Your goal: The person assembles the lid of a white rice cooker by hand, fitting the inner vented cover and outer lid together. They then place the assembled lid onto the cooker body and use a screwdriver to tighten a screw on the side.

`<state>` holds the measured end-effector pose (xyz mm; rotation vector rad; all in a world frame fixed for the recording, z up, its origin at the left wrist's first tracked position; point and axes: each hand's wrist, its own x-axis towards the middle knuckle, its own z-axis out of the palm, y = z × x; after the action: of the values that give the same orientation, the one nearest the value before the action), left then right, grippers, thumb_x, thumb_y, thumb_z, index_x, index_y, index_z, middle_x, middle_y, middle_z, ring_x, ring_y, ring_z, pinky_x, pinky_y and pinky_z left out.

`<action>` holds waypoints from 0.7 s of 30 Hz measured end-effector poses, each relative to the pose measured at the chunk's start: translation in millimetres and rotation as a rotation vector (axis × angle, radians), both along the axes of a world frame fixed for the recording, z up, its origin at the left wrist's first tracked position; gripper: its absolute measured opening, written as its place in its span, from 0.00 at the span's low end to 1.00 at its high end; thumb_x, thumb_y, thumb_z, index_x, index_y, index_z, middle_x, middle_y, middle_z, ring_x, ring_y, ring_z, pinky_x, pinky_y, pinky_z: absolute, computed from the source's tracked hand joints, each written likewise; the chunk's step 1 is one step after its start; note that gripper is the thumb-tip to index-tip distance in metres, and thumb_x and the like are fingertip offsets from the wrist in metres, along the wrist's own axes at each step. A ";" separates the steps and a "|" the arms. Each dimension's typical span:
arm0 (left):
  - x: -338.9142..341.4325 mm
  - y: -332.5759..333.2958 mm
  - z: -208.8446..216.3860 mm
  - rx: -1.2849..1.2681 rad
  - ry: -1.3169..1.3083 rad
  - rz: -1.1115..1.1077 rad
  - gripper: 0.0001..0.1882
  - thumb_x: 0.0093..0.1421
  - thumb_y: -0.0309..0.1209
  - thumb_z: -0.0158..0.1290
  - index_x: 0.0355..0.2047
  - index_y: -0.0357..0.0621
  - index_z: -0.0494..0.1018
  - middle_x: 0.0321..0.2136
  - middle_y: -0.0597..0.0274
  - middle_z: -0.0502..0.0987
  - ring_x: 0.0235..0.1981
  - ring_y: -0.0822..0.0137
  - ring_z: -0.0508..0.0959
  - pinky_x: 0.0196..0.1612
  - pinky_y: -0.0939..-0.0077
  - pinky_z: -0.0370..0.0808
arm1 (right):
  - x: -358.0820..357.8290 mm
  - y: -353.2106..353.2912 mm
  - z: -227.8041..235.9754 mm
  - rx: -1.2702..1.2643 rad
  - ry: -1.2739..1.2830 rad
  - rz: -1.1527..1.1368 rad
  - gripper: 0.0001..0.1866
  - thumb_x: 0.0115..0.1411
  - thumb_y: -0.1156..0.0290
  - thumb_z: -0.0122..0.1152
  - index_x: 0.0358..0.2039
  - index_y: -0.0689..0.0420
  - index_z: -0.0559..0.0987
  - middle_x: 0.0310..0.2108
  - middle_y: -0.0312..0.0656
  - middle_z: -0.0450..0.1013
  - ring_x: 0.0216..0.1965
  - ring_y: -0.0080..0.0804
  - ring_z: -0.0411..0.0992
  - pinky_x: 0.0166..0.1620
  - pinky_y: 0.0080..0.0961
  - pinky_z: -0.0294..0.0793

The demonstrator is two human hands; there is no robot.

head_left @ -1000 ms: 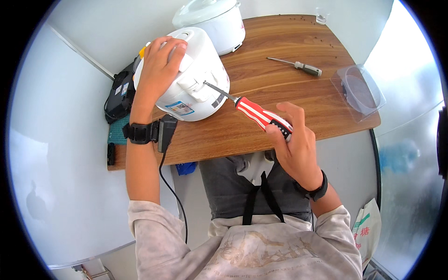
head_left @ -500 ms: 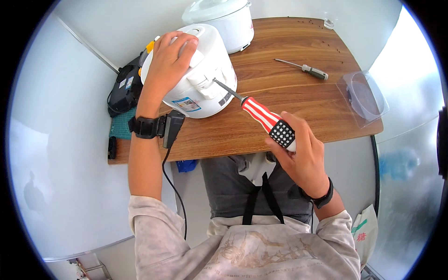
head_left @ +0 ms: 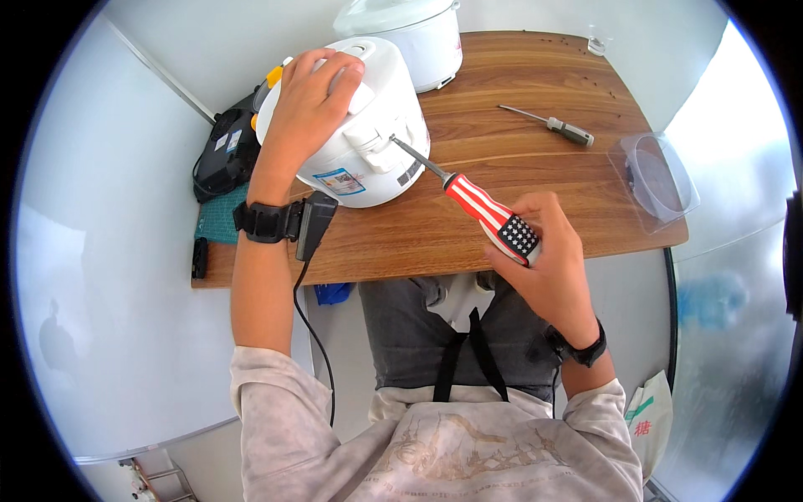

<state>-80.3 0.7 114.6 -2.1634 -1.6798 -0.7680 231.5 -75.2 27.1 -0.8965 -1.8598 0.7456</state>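
Observation:
A white rice cooker (head_left: 387,88) stands tilted toward me at the far left of the table. My left hand (head_left: 316,100) lies over its lid, fingers curled round the raised handle part. In my right hand (head_left: 552,259) is a screwdriver (head_left: 478,204) with a red-and-white striped grip and a black, starred end. Thumb and fingers close on the rear of that grip. The shaft points up and left, its tip at the small white bracket (head_left: 381,151) on the cooker's side. Whether a screw sits under the tip is too small to tell.
Behind stands a second white cooker (head_left: 418,58). A grey-handled screwdriver (head_left: 552,125) and a clear plastic tray (head_left: 640,180) lie on the wooden table (head_left: 477,155). Small dark screws dot its far right. A black case (head_left: 224,159) and green mat (head_left: 219,219) are at left.
The screwdriver's grip has turned a little, its starred patch shifting, and my right fingers have changed their hold. The tip stays at the bracket. My left hand remains on the lid.

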 end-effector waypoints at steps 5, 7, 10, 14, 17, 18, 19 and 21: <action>-1.3 -0.2 1.8 0.027 0.117 -0.077 0.17 0.67 0.41 0.44 0.45 0.48 0.76 0.51 0.55 0.73 0.58 0.52 0.64 0.61 0.61 0.62 | -5.8 -4.7 0.8 0.084 -0.026 -0.129 0.20 0.55 0.75 0.67 0.47 0.62 0.72 0.40 0.48 0.73 0.34 0.45 0.76 0.37 0.31 0.75; -2.2 0.4 1.4 0.012 0.091 -0.068 0.18 0.67 0.42 0.43 0.46 0.48 0.77 0.52 0.53 0.72 0.58 0.51 0.64 0.62 0.60 0.60 | -7.5 -2.9 -1.5 0.103 -0.009 -0.153 0.20 0.56 0.75 0.67 0.48 0.62 0.73 0.40 0.48 0.73 0.34 0.46 0.76 0.38 0.32 0.76; 0.5 1.4 0.4 -0.051 -0.027 0.013 0.19 0.69 0.42 0.41 0.47 0.47 0.78 0.54 0.50 0.71 0.59 0.49 0.64 0.64 0.61 0.57 | -5.5 -1.0 -0.6 0.043 -0.023 -0.070 0.21 0.56 0.74 0.67 0.49 0.61 0.73 0.41 0.49 0.73 0.36 0.47 0.76 0.39 0.34 0.76; -1.1 3.5 -1.8 -0.042 -0.026 0.024 0.20 0.69 0.42 0.41 0.47 0.47 0.78 0.54 0.50 0.71 0.59 0.49 0.64 0.64 0.60 0.57 | -8.5 -8.0 11.2 -0.120 0.016 0.027 0.22 0.54 0.75 0.68 0.49 0.60 0.73 0.42 0.49 0.72 0.39 0.46 0.75 0.39 0.37 0.76; -1.5 5.0 -2.7 -0.027 -0.032 0.003 0.20 0.68 0.42 0.41 0.46 0.47 0.78 0.53 0.50 0.71 0.58 0.49 0.64 0.64 0.60 0.57 | -14.5 -5.6 1.5 0.137 -0.117 -0.104 0.23 0.52 0.76 0.69 0.48 0.59 0.74 0.41 0.47 0.71 0.40 0.43 0.75 0.38 0.36 0.76; -0.7 5.2 -2.9 -0.023 -0.032 -0.010 0.20 0.68 0.42 0.41 0.46 0.47 0.78 0.53 0.50 0.71 0.58 0.49 0.65 0.64 0.59 0.57 | -14.8 -2.7 0.3 0.217 -0.174 -0.151 0.22 0.51 0.77 0.69 0.48 0.59 0.75 0.41 0.47 0.71 0.41 0.42 0.75 0.37 0.35 0.77; -0.9 5.0 -2.1 -0.024 -0.025 -0.006 0.19 0.68 0.42 0.41 0.46 0.47 0.79 0.53 0.50 0.72 0.58 0.49 0.65 0.63 0.59 0.57 | -15.1 0.3 0.5 0.298 -0.229 -0.197 0.22 0.51 0.77 0.69 0.47 0.58 0.75 0.41 0.46 0.70 0.41 0.41 0.75 0.37 0.34 0.77; -1.5 4.6 -2.0 -0.026 -0.011 0.000 0.19 0.68 0.42 0.42 0.45 0.47 0.79 0.52 0.49 0.72 0.58 0.49 0.65 0.63 0.59 0.58 | -14.8 4.9 1.1 0.449 -0.253 -0.239 0.20 0.51 0.77 0.68 0.46 0.58 0.76 0.40 0.45 0.71 0.38 0.40 0.76 0.37 0.32 0.77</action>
<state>-81.9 5.3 112.6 -2.1803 -1.7041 -0.7640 216.7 -70.3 28.2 -0.9228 -1.9817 0.0594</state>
